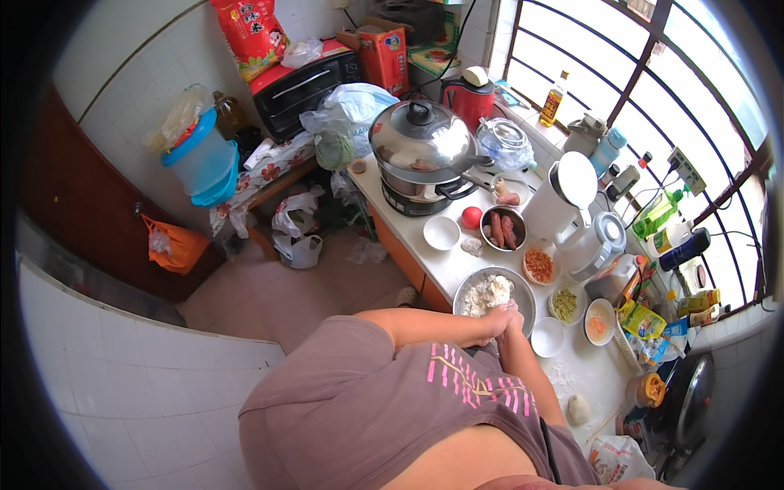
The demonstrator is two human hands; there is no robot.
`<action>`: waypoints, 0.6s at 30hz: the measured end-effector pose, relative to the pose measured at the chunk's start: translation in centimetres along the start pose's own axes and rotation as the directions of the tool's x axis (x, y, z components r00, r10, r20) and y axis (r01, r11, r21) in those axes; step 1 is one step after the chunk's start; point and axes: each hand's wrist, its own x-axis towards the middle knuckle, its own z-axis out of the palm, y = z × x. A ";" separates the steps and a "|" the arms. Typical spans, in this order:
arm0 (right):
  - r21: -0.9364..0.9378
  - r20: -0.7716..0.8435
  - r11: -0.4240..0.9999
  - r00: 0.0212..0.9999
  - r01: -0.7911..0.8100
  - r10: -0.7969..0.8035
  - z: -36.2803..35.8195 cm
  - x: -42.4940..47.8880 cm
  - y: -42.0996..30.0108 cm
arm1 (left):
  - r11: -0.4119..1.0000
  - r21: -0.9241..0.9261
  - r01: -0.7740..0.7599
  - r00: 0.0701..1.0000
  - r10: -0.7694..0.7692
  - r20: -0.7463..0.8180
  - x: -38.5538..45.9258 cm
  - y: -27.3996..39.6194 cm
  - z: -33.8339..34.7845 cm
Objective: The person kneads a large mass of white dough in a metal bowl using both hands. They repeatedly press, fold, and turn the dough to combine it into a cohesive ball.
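Observation:
A metal mixing bowl (463, 283) stands on the counter before me, with shaggy, floury dough (487, 295) in it. My left hand (495, 321) and my right hand (513, 321) come together over the bowl's near side, pressed against each other. Their fingers overlap beside the dough. Whether dough is caught between them is hidden. Close to my right wrist is a small white bowl (547, 337). Beyond it sit a bowl of chopped green vegetable (566, 305) and a bowl of chopped orange-red food (539, 265). A smooth dough ball (578, 410) lies on the floured counter by my right forearm.
A lidded steel pot (422, 138) sits on a cooker at the counter's far end. Nearby are a bowl of sausages (503, 228), a red ball-shaped item (471, 217) and a white bowl (441, 233). A white jug (566, 196) and several bottles line the window side.

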 end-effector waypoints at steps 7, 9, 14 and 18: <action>-0.252 -0.167 0.952 0.961 0.174 -0.220 0.0 0.8 -0.2 | 0.974 0.222 0.046 0.998 -0.037 -0.045 -2.7 3.4 -0.3; -0.291 -0.141 0.927 0.948 0.237 -0.286 -0.7 1.9 0.0 | 0.953 0.298 0.059 0.997 -0.039 -0.072 -2.6 3.2 -0.7; -0.491 -0.016 0.675 0.769 0.551 -0.639 -2.0 3.5 1.6 | 0.983 0.183 -0.019 0.992 0.041 -0.117 -2.2 3.5 0.1; -0.669 0.091 0.575 0.820 0.471 -0.565 0.6 -1.5 0.0 | 0.986 0.155 -0.066 0.983 0.091 -0.160 2.0 -0.2 -2.2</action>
